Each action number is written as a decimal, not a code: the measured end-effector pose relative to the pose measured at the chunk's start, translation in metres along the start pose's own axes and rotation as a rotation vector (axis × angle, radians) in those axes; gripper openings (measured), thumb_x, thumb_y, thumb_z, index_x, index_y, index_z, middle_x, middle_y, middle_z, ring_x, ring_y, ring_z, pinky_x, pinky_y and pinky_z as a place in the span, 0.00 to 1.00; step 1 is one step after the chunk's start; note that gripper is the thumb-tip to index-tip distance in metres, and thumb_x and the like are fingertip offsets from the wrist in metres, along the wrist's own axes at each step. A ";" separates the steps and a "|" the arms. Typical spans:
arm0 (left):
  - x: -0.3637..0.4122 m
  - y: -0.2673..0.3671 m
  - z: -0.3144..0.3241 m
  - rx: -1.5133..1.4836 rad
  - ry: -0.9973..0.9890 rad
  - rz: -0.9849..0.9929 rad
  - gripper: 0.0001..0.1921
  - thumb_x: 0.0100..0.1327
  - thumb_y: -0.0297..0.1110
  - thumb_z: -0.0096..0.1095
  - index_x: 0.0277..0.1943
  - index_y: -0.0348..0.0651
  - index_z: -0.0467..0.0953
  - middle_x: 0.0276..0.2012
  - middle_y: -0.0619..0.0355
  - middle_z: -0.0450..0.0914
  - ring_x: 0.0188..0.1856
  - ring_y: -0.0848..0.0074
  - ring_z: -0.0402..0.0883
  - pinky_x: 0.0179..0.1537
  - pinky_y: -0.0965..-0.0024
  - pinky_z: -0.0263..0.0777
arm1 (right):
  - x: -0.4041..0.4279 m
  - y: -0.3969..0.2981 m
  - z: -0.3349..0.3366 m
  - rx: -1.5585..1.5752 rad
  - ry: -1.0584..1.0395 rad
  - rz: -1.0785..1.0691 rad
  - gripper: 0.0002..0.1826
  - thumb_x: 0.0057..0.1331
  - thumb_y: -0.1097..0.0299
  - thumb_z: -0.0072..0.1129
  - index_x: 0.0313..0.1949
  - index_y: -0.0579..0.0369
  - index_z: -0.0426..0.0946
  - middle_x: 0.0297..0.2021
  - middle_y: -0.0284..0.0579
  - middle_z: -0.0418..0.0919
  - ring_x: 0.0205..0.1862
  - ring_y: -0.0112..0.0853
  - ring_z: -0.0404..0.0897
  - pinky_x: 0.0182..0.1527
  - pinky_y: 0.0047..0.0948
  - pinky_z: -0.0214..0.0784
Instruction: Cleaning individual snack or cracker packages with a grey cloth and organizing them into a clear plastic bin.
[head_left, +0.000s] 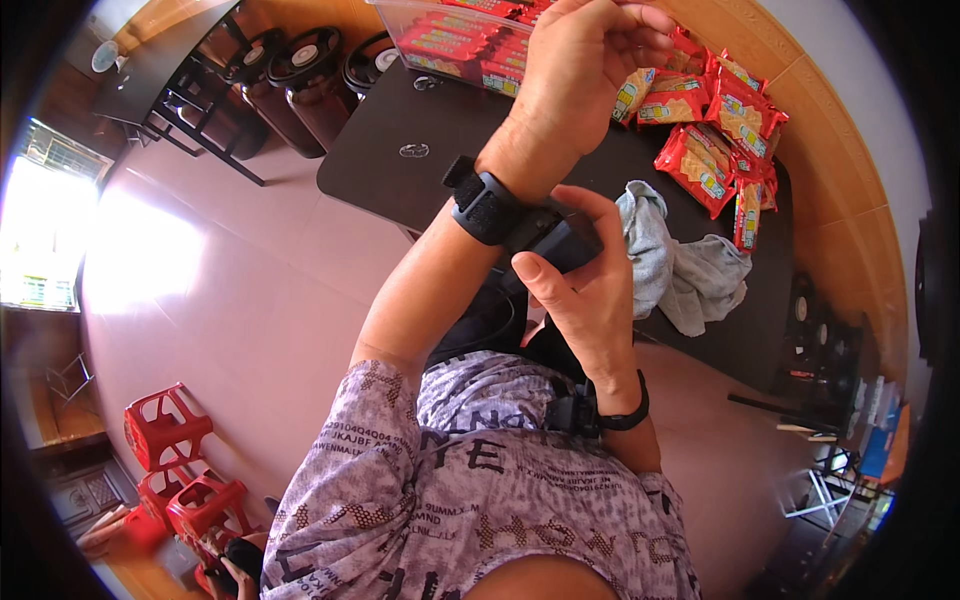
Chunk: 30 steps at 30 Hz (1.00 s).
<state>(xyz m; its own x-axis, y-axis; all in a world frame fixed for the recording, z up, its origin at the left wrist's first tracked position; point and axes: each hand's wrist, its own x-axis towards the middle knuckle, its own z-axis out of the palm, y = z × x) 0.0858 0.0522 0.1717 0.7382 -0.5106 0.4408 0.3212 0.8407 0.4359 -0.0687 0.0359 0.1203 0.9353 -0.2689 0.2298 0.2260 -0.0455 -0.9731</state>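
My left hand (574, 75) is raised over the dark table (450, 161), fingers loosely curled, with nothing seen in it. A black device (559, 240) on a strap (486, 206) sits around my left wrist. The thumb and fingers of my right hand (585, 289) are closed around this device. A similar strapped device (574, 414) is on my right wrist. Just right of my right hand lies a crumpled grey cloth (675, 262). Red snack packets (697, 165) lie in a loose heap beyond it. A clear plastic bin (450, 45) of red packets stands behind my left hand.
Red plastic stools (169, 427) stand at lower left, near part of another person (240, 562). Dark barrel-like containers (304, 90) and a second dark table (165, 67) are at upper left. A tiled wall (840, 165) borders the table. A folding stand (821, 495) is at lower right.
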 end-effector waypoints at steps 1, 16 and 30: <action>-0.001 -0.003 -0.002 0.057 0.014 0.026 0.11 0.62 0.22 0.40 0.45 0.35 0.69 0.33 0.58 0.75 0.34 0.78 0.73 0.38 0.77 0.68 | -0.001 0.000 -0.001 -0.016 -0.033 0.094 0.29 0.54 0.66 0.66 0.50 0.62 0.61 0.33 0.45 0.74 0.31 0.23 0.77 0.31 0.18 0.71; -0.011 -0.028 -0.021 0.796 -0.005 0.179 0.12 0.57 0.21 0.38 0.35 0.33 0.74 0.27 0.59 0.78 0.29 0.83 0.75 0.32 0.80 0.70 | 0.000 0.002 -0.001 -0.088 0.036 0.133 0.17 0.57 0.70 0.61 0.42 0.63 0.67 0.28 0.38 0.73 0.28 0.18 0.71 0.28 0.16 0.65; -0.020 -0.034 -0.043 1.059 0.009 0.280 0.06 0.54 0.22 0.46 0.25 0.35 0.72 0.21 0.54 0.73 0.25 0.72 0.76 0.27 0.69 0.70 | 0.013 -0.006 0.000 -0.433 0.082 0.134 0.13 0.58 0.65 0.60 0.35 0.61 0.70 0.21 0.33 0.70 0.19 0.17 0.66 0.20 0.18 0.59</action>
<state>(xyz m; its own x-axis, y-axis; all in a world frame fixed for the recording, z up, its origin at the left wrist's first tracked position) 0.0856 0.0419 0.1143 0.7111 -0.3208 0.6257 -0.5280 0.3439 0.7765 -0.0574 0.0328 0.1291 0.9201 -0.3740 0.1165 -0.0461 -0.3985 -0.9160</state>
